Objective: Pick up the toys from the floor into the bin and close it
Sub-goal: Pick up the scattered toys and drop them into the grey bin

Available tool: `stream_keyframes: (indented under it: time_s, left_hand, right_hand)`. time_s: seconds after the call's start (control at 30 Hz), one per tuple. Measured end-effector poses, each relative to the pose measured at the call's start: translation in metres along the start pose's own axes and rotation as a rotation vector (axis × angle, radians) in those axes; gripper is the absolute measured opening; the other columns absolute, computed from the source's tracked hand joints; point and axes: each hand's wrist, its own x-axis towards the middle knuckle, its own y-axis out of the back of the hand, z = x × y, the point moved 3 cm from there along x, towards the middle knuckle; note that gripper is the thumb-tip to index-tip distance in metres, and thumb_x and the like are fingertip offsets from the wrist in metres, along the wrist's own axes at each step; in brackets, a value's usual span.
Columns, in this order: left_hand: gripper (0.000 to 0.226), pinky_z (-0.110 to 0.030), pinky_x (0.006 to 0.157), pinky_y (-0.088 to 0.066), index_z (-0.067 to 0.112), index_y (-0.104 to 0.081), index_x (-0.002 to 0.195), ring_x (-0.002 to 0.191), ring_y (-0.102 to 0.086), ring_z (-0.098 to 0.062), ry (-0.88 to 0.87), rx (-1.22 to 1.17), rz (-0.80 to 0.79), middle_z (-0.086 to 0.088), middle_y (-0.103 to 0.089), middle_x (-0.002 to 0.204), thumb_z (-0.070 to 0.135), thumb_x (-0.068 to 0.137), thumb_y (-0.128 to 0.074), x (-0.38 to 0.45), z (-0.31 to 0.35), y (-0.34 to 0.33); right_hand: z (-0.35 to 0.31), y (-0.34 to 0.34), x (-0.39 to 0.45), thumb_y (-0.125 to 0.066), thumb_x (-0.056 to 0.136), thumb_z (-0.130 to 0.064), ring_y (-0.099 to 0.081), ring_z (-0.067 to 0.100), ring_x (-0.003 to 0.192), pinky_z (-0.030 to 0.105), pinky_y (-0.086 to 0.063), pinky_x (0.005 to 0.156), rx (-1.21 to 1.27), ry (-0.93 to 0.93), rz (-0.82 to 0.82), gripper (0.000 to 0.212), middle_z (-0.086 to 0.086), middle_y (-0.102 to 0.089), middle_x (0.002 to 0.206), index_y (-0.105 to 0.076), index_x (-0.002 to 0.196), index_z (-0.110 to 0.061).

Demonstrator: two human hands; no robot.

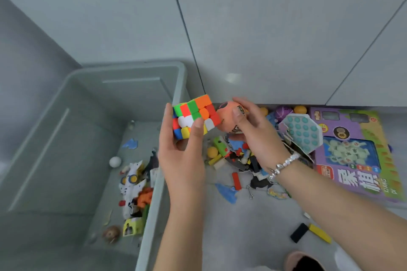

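The left hand (180,156) has its grip clamped on a scrambled puzzle cube (195,115), thumb across the near face and fingers behind, holding it in the air just over the right rim of the grey bin (154,193). The right hand (257,136), a beaded bracelet (284,166) on its wrist, curls its grip round an orange ball (228,120) that touches the cube's right side, beyond the bin's right wall. Inside the bin lie a white ball (115,161), a blue piece (130,143) and a cluster of small toys (136,191) against its right wall. On the floor (253,226) right of the bin sits a heap of mixed toys (233,156), then a teal bubble pad (302,133), then a purple game box (356,156); a black and a yellow block (309,232) lie nearer the camera.
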Motion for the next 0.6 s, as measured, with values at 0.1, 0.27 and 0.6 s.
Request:
stream_keyframes:
  time_s: [0.1,0.27,0.6]
  left_hand:
    - [0.059,-0.014,0.092,-0.045,0.033,-0.042,0.138,0.111,-0.055,0.008,-0.052,0.052,0.16,0.018,-0.057,0.126,0.025,0.085,-0.066,-0.005,0.02,0.043]
    - [0.056,-0.021,0.095,-0.047,0.036,-0.039,0.14,0.11,-0.057,0.005,0.016,0.077,0.328,0.02,-0.054,0.127,0.029,0.089,-0.061,-0.009,0.023,0.102]
    - [0.037,-0.012,0.086,-0.044,0.034,-0.049,0.131,0.112,-0.052,0.007,0.139,0.063,0.256,0.021,-0.055,0.121,0.032,0.094,-0.052,-0.018,0.008,0.113]
  right_hand:
    - [-0.025,-0.046,-0.011,-0.052,0.088,-0.044,-0.059,0.013,0.106,0.031,-0.057,0.077,-0.006,0.045,-0.078,0.028,-0.001,-0.054,0.124,-0.048,0.115,-0.043]
    - [-0.042,-0.112,-0.027,-0.055,0.088,-0.042,-0.053,0.006,0.108,0.016,-0.047,0.086,-0.25,0.141,-0.25,0.046,-0.012,-0.05,0.122,-0.042,0.131,-0.033]
    - [-0.024,-0.123,-0.035,-0.049,0.092,-0.037,-0.026,-0.008,0.13,0.024,-0.022,0.109,-0.515,0.204,-0.401,0.037,-0.018,-0.052,0.127,-0.048,0.129,-0.033]
